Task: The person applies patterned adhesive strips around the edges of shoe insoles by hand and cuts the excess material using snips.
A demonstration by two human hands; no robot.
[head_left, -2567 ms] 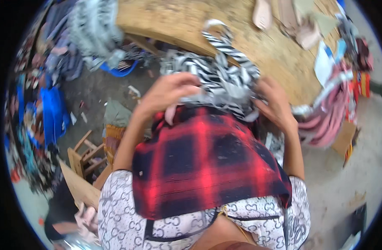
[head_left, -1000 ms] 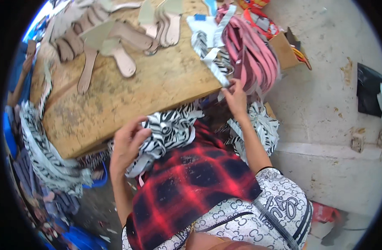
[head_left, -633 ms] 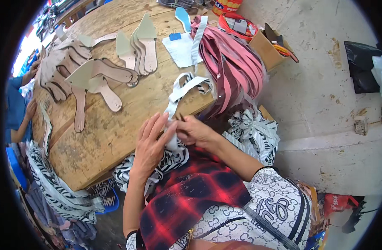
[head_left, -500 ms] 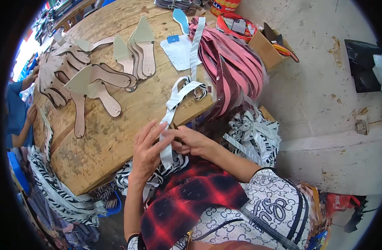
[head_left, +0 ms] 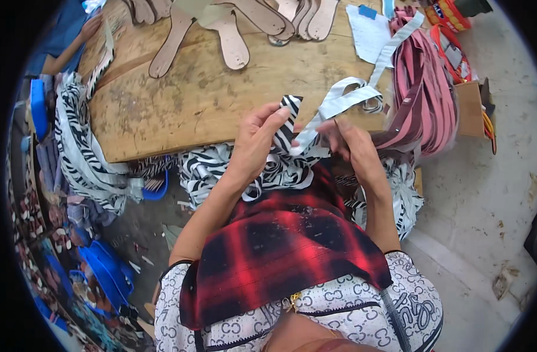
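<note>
My left hand pinches a zebra-striped fabric strip between thumb and fingers, just past the table's front edge. One end of it stands up, striped side showing. From beside that hand a strip with its white side showing runs up over the table to a loose loop. To the right of it, my right hand is curled, its fingers partly blurred. A small dark tip pokes out by its forefinger; what it holds I cannot make out. A heap of zebra-striped strips lies below my hands, by the red-and-black checked cloth on my lap.
The wooden table bears several beige insole-shaped pieces and a white paper sheet. Pink strips hang over its right corner, near a cardboard box. More striped strips drape at left. A co-worker's arm shows at far left.
My hands, close together on the white strip before, are now apart. The left hand holds a striped end upright; the right has drawn away to the right. The view has tilted lower.
</note>
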